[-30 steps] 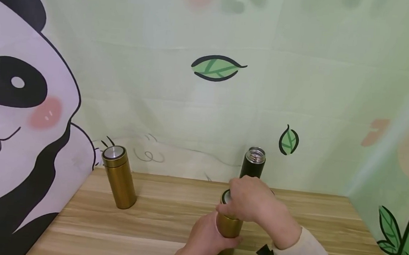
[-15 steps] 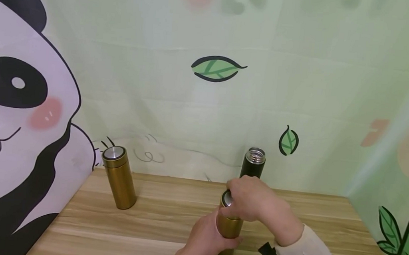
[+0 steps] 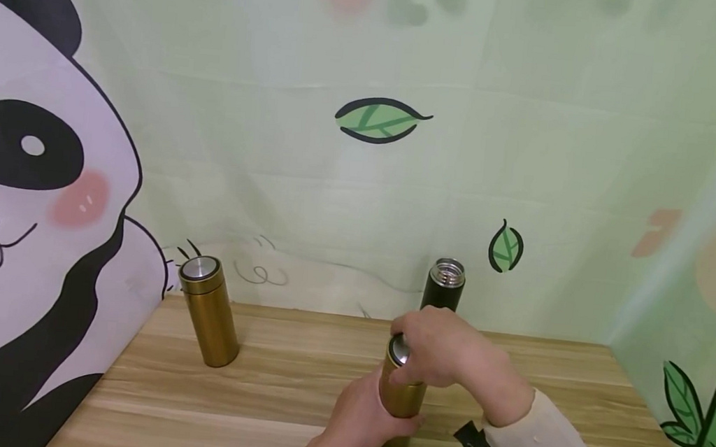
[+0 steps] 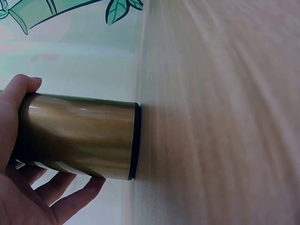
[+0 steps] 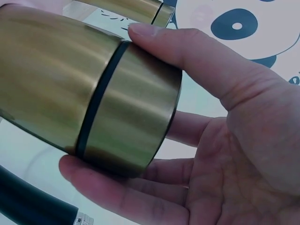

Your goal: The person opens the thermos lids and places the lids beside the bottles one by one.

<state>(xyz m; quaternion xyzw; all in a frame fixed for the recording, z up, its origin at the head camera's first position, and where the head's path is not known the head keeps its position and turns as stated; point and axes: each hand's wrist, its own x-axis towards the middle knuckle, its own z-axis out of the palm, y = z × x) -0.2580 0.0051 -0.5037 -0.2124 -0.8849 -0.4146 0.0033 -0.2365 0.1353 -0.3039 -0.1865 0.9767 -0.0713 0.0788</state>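
Observation:
A gold thermos flask (image 3: 401, 399) stands upright near the front of the table. My left hand (image 3: 352, 416) grips its body from the left; in the left wrist view the thumb and fingers wrap the gold body (image 4: 79, 136), whose black base meets the tabletop. At the top, my right hand (image 3: 439, 349) holds the lid (image 5: 136, 108) with thumb on one side and fingers on the other. A black ring (image 5: 101, 98) shows between lid and body. Right behind stands a black thermos flask (image 3: 443, 293) without a lid, its steel mouth uncovered and its lower part hidden by my right hand.
A second gold thermos flask (image 3: 214, 328), lid on, stands toward the back left of the wooden table (image 3: 294, 387). Behind the table hangs a pale green printed backdrop (image 3: 276, 140) with a panda. A black tab (image 3: 474, 442) sticks out beside my right sleeve.
My right hand has turned a little counterclockwise at the lid: the fingers moved left, the thumb right, and more of the steel lid top shows. The left hand and the other flasks stay put.

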